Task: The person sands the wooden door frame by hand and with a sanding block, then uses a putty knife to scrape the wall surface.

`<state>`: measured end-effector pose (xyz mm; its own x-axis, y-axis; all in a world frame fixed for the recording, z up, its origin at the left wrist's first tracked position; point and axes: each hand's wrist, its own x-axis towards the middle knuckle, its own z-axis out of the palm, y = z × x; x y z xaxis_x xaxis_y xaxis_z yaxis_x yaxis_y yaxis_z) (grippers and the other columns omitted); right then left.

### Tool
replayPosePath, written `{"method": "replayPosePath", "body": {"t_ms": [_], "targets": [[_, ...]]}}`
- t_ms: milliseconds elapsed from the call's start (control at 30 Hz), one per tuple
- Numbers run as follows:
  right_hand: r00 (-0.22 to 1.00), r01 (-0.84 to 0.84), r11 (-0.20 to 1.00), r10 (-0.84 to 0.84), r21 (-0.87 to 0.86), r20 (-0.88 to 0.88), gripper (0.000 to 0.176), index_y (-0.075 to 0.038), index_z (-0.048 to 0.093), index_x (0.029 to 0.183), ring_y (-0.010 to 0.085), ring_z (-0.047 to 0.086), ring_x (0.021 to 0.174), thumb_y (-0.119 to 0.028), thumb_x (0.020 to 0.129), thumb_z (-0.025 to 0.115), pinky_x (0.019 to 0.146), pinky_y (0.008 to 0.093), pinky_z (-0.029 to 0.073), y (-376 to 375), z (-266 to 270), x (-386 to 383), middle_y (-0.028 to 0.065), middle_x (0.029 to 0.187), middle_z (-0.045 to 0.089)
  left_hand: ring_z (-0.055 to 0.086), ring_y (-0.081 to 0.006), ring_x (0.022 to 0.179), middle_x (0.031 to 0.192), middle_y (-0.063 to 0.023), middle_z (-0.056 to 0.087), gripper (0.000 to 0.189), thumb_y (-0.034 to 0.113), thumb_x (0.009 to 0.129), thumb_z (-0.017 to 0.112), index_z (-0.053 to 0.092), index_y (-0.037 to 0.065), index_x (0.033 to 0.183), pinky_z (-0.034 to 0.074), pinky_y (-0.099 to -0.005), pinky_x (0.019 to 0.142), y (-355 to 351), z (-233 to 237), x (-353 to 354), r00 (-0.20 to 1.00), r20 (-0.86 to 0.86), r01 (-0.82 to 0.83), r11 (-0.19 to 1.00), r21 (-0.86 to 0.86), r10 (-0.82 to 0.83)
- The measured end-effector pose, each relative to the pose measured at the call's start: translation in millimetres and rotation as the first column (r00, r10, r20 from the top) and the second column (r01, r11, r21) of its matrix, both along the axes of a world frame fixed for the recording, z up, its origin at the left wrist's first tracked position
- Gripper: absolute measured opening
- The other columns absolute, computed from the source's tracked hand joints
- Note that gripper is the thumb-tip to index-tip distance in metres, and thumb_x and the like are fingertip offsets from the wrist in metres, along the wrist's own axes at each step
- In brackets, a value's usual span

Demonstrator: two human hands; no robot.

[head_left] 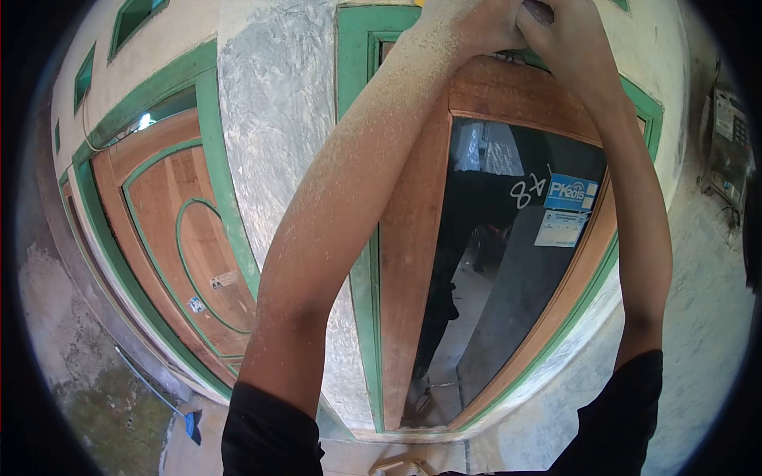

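Observation:
Both arms reach up to the top of a wooden window frame (516,83) with dark glass (484,262). My left hand (486,25) is at the upper edge of the view, its fingers bent and partly cut off. Close against it, my right hand (562,28) is closed too. A small dark thing (540,10) shows between the hands, too little of it to name. Pale sawdust coats my left forearm (397,103). Something yellow (419,2) peeks out beside the left wrist, mostly out of view.
Green trim (365,333) surrounds the window. The glass bears a blue sticker (571,192) and a white label (557,228). A wooden door panel (178,230) stands left of a rough grey wall strip (278,103). An electricity meter (726,127) hangs at right; a blue broom (192,426) lies lower left.

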<state>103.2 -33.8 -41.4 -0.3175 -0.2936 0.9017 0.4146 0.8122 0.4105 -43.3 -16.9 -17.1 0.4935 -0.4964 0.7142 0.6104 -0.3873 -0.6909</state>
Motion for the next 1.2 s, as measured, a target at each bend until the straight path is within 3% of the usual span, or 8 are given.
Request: {"method": "replayPosePath", "body": {"t_ms": [200,267,367,467,800,867,1000,1200], "targets": [[0.993,0.118,0.970,-0.115,-0.213,0.029,0.019,0.009,0.066,0.085,0.0198,0.059,0.056,-0.009,0.082,0.060,0.056,0.0365,0.047,3.8,17.8,23.0,0.0205,0.063,0.061,0.062,-0.0419,0.088,0.086,-0.0221,0.064,0.038,0.022,0.072,0.073,0.053,0.005,0.099,0.048,-0.0492,0.076,8.7,6.1,20.7,0.990,0.060,-0.114,0.978,-0.175,0.126],[0.996,-0.047,0.930,0.072,-0.364,0.056,0.018,0.009,0.065,0.079,0.0141,0.055,0.056,-0.009,0.082,0.059,0.053,0.0330,0.044,3.9,21.2,26.1,0.0106,0.059,0.059,0.063,-0.0424,0.088,0.088,-0.0230,0.065,0.041,0.025,0.070,0.076,0.054,0.004,0.099,0.049,-0.0490,0.076,5.5,10.4,25.2,0.997,0.011,-0.076,0.971,-0.228,0.081],[0.997,0.041,0.891,-0.011,-0.452,0.070,0.019,0.007,0.064,0.073,0.0107,0.051,0.055,-0.008,0.083,0.057,0.049,0.0296,0.041,-20.9,24.5,28.7,0.0032,0.059,0.057,0.064,-0.0426,0.090,0.090,-0.0238,0.067,0.049,0.032,0.066,0.081,0.057,0.003,0.098,0.051,-0.0485,0.078,-1.8,18.6,27.0,0.999,-0.026,-0.031,0.963,-0.269,0.025],[0.967,0.255,0.880,-0.239,-0.401,0.090,0.021,0.005,0.064,0.070,0.0094,0.048,0.052,-0.010,0.084,0.057,0.047,0.0271,0.038,-32.0,37.3,29.1,0.0014,0.057,0.055,0.065,-0.0419,0.090,0.090,-0.0233,0.068,0.055,0.037,0.062,0.085,0.060,0.003,0.097,0.053,-0.0481,0.079,-2.8,23.5,32.7,1.000,-0.002,0.000,0.975,-0.223,0.000],[0.967,0.255,0.869,-0.217,-0.423,0.137,0.022,0.002,0.064,0.066,0.0081,0.044,0.048,-0.011,0.082,0.058,0.044,0.0262,0.034,-39.7,48.5,9.0,-0.0005,0.055,0.052,0.066,-0.0403,0.090,0.090,-0.0212,0.069,0.057,0.037,0.059,0.086,0.063,0.003,0.100,0.054,-0.0465,0.079,-12.6,20.7,13.7,0.986,0.164,0.046,0.973,-0.226,-0.009],[0.941,0.334,0.912,-0.306,-0.238,0.145,0.023,0.001,0.063,0.063,0.0076,0.042,0.046,-0.012,0.082,0.058,0.042,0.0255,0.032,-21.4,60.2,-2.2,-0.0016,0.052,0.049,0.066,-0.0404,0.090,0.090,-0.0213,0.069,0.056,0.035,0.060,0.085,0.063,0.003,0.100,0.054,-0.0466,0.078,-15.0,21.8,-0.6,0.993,0.106,0.084,0.968,-0.236,-0.060],[0.885,0.463,0.801,-0.395,-0.378,0.247,0.024,-0.001,0.060,0.058,0.0075,0.038,0.042,-0.013,0.080,0.060,0.039,0.0260,0.029,-48.2,58.2,13.4,-0.0017,0.049,0.047,0.066,-0.0402,0.089,0.090,-0.0214,0.069,0.050,0.033,0.062,0.083,0.064,0.002,0.097,0.054,-0.0460,0.078,-9.9,14.3,21.2,0.976,0.151,0.195,0.943,-0.269,-0.159],[0.941,0.335,0.846,-0.320,-0.415,0.107,0.024,-0.001,0.061,0.058,0.0072,0.038,0.041,-0.010,0.081,0.059,0.039,0.0259,0.028,-39.2,46.5,-7.2,-0.0021,0.049,0.048,0.066,-0.0397,0.090,0.091,-0.0219,0.069,0.045,0.031,0.065,0.081,0.064,0.001,0.095,0.054,-0.0451,0.079,-13.3,24.4,-3.2,0.991,0.095,0.110,0.973,-0.203,-0.093]]}}
